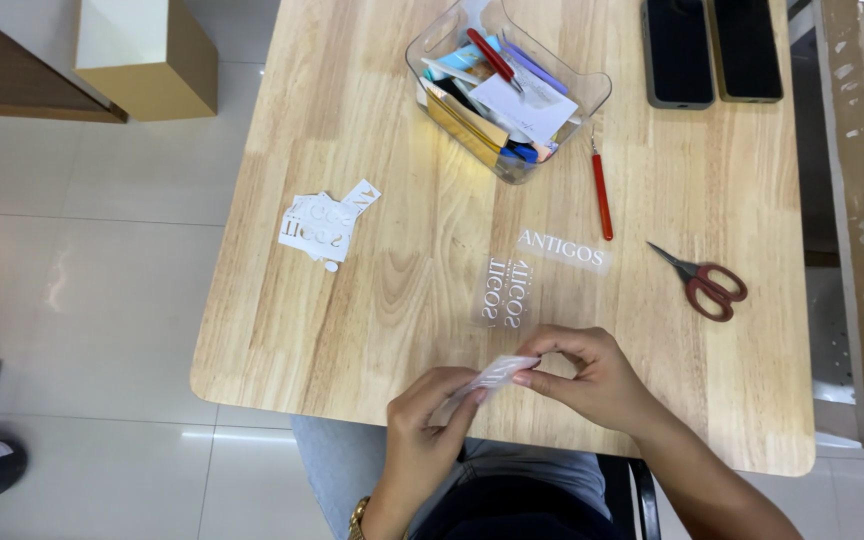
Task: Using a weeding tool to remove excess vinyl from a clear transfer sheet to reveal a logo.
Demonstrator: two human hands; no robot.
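My left hand (428, 420) and my right hand (592, 375) both pinch a small clear film strip (497, 374) with white lettering, held just above the near edge of the wooden table (352, 320). Two more clear strips with white letters lie flat ahead of my hands, one (505, 291) turned sideways and one (563, 250) straight. A pile of white cut-out backing scraps (320, 226) lies to the left.
Red-handled scissors (704, 281) lie to the right, and a red-handled pick tool (601, 192) sits near the middle. A clear plastic bin (592, 92) holds pens, cards and papers. Two dark phones (712, 48) lie at the far right. A cardboard box (147, 55) stands on the floor.
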